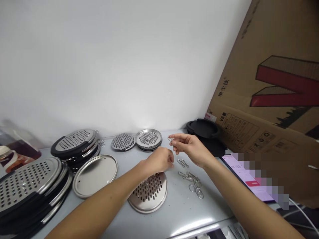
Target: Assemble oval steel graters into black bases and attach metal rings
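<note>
Soft light brightens the wall (pixel 139 66), while glare streaks the table (pixel 181 210) near its front edge.

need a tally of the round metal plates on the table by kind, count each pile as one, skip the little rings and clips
Black-edged grater stacks: 2
Bare grater piles: 2
Loose perforated plate: 1
Plain plate: 1
Total: 6

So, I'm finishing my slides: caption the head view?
Right hand pinching a wire clip, left hand near a grater disc.
</note>
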A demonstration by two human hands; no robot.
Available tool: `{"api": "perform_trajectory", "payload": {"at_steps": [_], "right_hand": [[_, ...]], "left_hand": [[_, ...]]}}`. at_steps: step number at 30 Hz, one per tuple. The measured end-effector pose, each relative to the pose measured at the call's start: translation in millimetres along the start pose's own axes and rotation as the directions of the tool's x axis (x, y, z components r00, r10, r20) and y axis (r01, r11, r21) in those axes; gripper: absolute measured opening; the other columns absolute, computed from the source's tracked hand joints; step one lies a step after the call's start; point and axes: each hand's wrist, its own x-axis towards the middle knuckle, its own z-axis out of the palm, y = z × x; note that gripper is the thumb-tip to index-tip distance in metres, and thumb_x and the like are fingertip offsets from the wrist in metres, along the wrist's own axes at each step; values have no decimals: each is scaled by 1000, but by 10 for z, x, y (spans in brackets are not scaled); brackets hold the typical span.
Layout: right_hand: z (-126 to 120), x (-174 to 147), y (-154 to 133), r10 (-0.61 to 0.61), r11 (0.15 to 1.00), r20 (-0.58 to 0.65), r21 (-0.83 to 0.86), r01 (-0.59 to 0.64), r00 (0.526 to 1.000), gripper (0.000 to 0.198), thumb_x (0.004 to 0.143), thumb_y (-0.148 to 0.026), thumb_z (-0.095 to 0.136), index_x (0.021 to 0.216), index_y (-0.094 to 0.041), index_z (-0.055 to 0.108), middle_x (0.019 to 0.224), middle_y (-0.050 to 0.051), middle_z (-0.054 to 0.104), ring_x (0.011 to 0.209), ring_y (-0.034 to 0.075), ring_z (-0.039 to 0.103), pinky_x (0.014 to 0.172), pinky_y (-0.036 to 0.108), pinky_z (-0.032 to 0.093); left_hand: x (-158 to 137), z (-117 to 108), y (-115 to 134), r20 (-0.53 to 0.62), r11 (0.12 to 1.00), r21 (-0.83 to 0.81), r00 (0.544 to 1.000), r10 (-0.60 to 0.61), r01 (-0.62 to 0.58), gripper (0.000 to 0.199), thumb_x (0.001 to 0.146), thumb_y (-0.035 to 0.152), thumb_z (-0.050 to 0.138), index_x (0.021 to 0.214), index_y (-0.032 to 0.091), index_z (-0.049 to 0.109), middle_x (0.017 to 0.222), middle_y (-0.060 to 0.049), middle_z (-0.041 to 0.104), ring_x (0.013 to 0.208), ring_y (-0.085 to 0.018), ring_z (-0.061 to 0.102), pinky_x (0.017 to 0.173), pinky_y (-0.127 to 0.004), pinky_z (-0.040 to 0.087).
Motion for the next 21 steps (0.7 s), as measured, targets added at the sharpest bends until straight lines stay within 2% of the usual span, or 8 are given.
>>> {"api": "perform_trajectory", "payload": {"at_steps": [4,6,8,10,12,14,17,21], "right_hand": [[232,133,-9,55,991,65,115,-63,996,31,68,-27,77,96,-16,72,77,2,66,57,9,54,57,27,45],[377,176,49,78,983,110,158,-95,991,28,69,-26,76,95,-15,73,74,1,64,59,9,53,56,26,43],[512,172,142,104,972,150,194,-133,983,25,72,-27,75,94,-15,72,70,-1,60,57,9,51,55,25,42],[606,109,249,155,955,197,222,-198,968,23,74,-27,74,95,-16,71,67,-2,57,56,8,50,54,24,41],[646,8,340,225,928,255,238,-287,940,23,77,-28,73,97,-18,69,67,-3,56,55,8,51,55,24,42],[642,-86,388,282,904,299,236,-357,911,24,78,-29,73,99,-19,68,67,-3,56,55,8,52,56,24,42],[609,-146,395,304,900,306,218,-378,902,24,77,-31,75,96,-19,69,67,-3,57,54,8,52,55,24,43],[587,-137,381,254,929,247,208,-307,935,21,77,-32,75,93,-19,70,63,-2,58,52,10,52,54,26,42]], "left_hand": [[-467,-388,-94,-190,985,-166,982,4,-37,16,84,29,61,91,18,70,78,-3,71,70,-15,66,64,-24,50],[-694,-554,-206,-291,917,-396,955,-65,-59,16,82,30,65,90,18,70,74,-2,68,68,-14,64,66,-25,50],[-863,-620,-345,-296,791,-607,944,-143,-70,17,80,29,69,93,18,71,76,-1,67,71,-12,63,69,-25,49],[-964,-581,-481,-255,657,-751,946,-200,-64,20,79,27,71,97,18,72,81,-2,68,75,-12,63,73,-25,49],[-1013,-483,-580,-218,547,-836,945,-245,-51,22,78,26,73,99,17,72,85,-3,69,79,-12,65,78,-26,50],[-1035,-384,-621,-185,492,-870,940,-286,-22,23,77,25,75,98,16,73,88,-4,71,82,-13,66,82,-28,50],[-1059,-309,-588,-188,521,-854,931,-313,3,28,76,24,76,102,16,73,97,-7,73,92,-18,68,90,-31,50],[-1101,-294,-481,-273,601,-798,917,-290,-48,37,76,23,76,112,18,70,111,-7,72,105,-21,66,96,-33,48]]}}
